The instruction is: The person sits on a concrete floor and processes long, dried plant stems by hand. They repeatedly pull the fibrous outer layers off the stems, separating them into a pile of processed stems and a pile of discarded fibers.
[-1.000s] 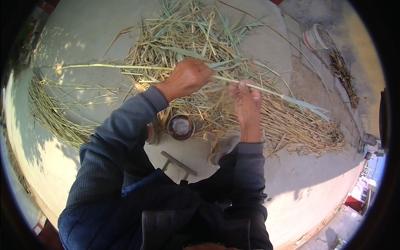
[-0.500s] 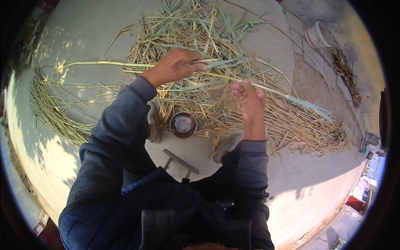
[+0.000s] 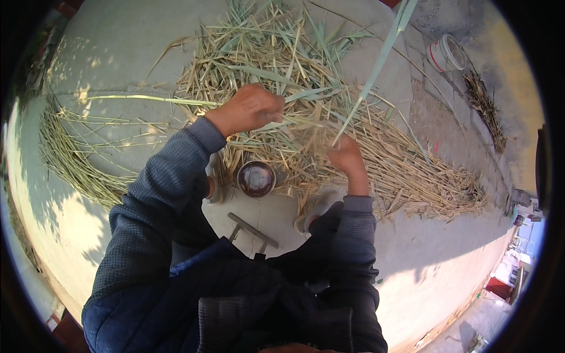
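Note:
My left hand (image 3: 252, 108) is closed around a pale green reed stalk (image 3: 147, 99), whose long end reaches out to the left. A short, motion-blurred end pokes out on the other side of its fingers. Lower and to the right, my right hand (image 3: 348, 157) pinches the thin end of a leafy reed top (image 3: 376, 73), which slants up and away past the far edge of the view. Below both hands lies a heap of dry and green reed leaves (image 3: 247, 53). On the left, thin bare stalks (image 3: 76, 159) are gathered in a curved bundle.
A round dark container (image 3: 256, 179) stands between my feet. Nearer me is a narrow bar on thin legs (image 3: 253, 229). Dry reeds (image 3: 429, 176) spread over the ground at right. A white bucket (image 3: 445, 53) and a dark bundle of twigs (image 3: 485, 112) lie at far right.
The right hand has moved down and slightly left, and its leafy piece has swung from pointing right to pointing up, apart from the stalk. The left hand has lowered slightly, still holding the stalk.

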The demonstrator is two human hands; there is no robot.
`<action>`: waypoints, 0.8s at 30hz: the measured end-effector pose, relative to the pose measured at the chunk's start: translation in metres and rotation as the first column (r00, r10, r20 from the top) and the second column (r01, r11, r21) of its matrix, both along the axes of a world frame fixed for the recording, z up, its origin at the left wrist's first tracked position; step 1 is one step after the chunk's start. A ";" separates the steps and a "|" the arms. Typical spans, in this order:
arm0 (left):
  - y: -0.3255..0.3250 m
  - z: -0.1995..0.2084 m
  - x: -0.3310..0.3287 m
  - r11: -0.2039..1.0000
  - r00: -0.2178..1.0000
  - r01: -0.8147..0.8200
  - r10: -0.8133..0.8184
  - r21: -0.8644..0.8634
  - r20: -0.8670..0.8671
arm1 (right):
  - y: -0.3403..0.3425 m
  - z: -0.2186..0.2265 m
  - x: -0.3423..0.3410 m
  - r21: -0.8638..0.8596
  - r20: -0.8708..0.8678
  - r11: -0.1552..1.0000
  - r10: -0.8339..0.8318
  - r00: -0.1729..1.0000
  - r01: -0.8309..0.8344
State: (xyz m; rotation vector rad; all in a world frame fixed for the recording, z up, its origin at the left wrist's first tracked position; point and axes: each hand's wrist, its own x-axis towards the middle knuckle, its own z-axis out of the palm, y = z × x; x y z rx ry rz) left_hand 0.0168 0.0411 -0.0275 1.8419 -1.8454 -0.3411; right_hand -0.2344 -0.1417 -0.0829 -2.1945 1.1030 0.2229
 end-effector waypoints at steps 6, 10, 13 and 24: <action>0.011 0.001 0.004 0.999 1.000 -0.008 0.008 0.041 0.002 | 0.022 0.004 0.047 -0.049 0.228 0.995 0.100 0.969 -0.092; 0.014 0.002 0.013 0.997 0.998 -0.060 0.058 -0.057 -0.031 | 0.022 0.026 0.053 0.444 0.602 0.896 -0.294 0.743 -0.006; 0.013 -0.002 0.014 0.999 0.999 -0.051 0.051 -0.019 0.016 | 0.029 0.029 0.047 0.722 0.530 0.686 -0.466 0.709 -0.088; 0.013 0.003 0.034 0.866 0.854 -0.307 0.434 -0.395 0.288 | 0.038 0.020 0.045 0.816 0.508 0.573 -0.646 0.569 -0.078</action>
